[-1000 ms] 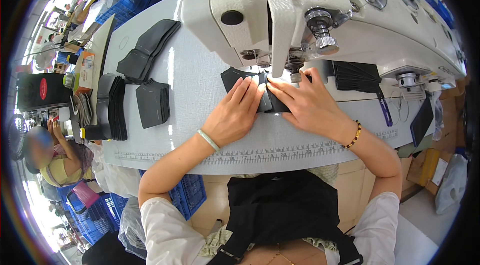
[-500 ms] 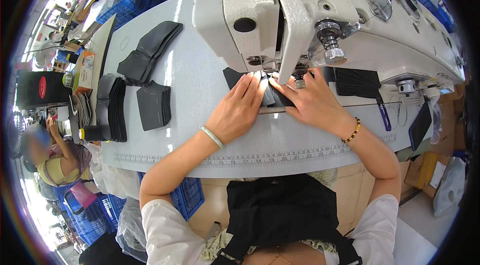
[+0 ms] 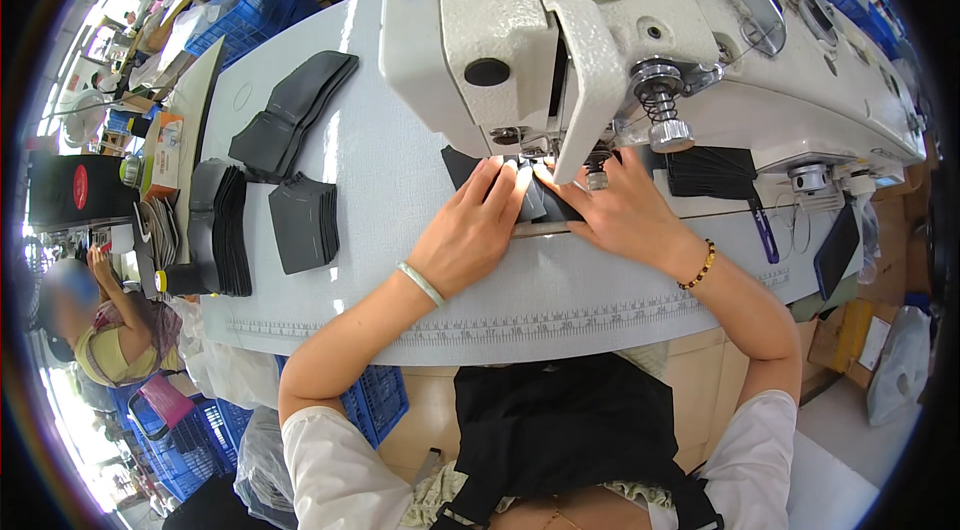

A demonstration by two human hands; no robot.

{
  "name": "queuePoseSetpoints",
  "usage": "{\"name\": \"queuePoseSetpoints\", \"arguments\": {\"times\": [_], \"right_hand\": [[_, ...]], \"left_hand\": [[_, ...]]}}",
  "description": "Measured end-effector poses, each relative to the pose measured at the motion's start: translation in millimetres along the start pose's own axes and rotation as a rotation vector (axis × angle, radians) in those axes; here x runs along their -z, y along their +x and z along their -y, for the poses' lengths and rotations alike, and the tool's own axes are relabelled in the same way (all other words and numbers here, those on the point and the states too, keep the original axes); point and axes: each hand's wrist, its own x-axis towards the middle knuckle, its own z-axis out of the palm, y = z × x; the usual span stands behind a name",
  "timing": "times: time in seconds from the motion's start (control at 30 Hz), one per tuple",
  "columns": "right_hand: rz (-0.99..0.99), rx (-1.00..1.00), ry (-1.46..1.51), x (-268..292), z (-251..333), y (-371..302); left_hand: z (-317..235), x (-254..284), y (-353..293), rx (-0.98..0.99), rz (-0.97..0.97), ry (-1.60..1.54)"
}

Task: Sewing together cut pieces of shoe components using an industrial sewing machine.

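A white sewing machine (image 3: pixel 430 55) stands over a small black sheet piece (image 3: pixel 545 208), lit near the needle area. My left hand (image 3: pixel 468 232) lies on the piece from the left, its fingers stretched toward the presser area. From the right, my right hand (image 3: pixel 635 210) rests on the same piece, index finger reaching inward and thumb spread; some fingertips are hidden behind the machine head. Both hands press the piece flat and neither wraps round it. The needle itself is hidden.
Stacks of black cut pieces (image 3: pixel 305 225) lie on the grey table at left. On the right are a black stack (image 3: pixel 708 173), a purple-handled tool (image 3: pixel 764 230) and a dark phone-like slab (image 3: pixel 835 242). A printed ruler strip (image 3: pixel 540 323) runs along the front edge. Another person (image 3: pixel 115 330) sits far left.
The view has shifted slightly, so table things sit a little lower and further left. My hands stay on the black piece in nearly the same pose.
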Motion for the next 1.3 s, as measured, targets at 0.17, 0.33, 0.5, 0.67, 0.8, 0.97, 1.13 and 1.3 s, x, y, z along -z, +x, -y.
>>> {"name": "queuePoseSetpoints", "arguments": {"times": [0.17,0.33,0.5,0.67,0.8,0.97,1.13,1.3], "right_hand": [[-0.019,0.006,-0.039,0,0,-1],[-0.011,0.008,-0.026,-4,-2,-2],[-0.036,0.023,-0.025,-3,-2,-1],[-0.059,0.026,-0.05,-3,-2,0],[-0.044,0.017,-0.06,-5,-2,-1],[-0.018,-0.051,0.104,-1,-4,-2],[0.024,-0.01,0.027,-3,-4,-7],[0.001,0.041,-0.038,-10,-7,-10]], "left_hand": [[0,0,1,0.001,-0.002,-0.025],[2,-2,2,0.021,0.012,-0.096],[3,-4,1,-0.008,-0.097,0.0],[4,-5,1,0.009,-0.061,-0.03],[5,-6,-1,-0.001,-0.071,-0.029],[-2,1,1,0.023,-0.054,-0.104],[-3,-3,-3,0.067,-0.081,-0.092],[-1,-7,-3,0.075,-0.084,-0.176]]}}
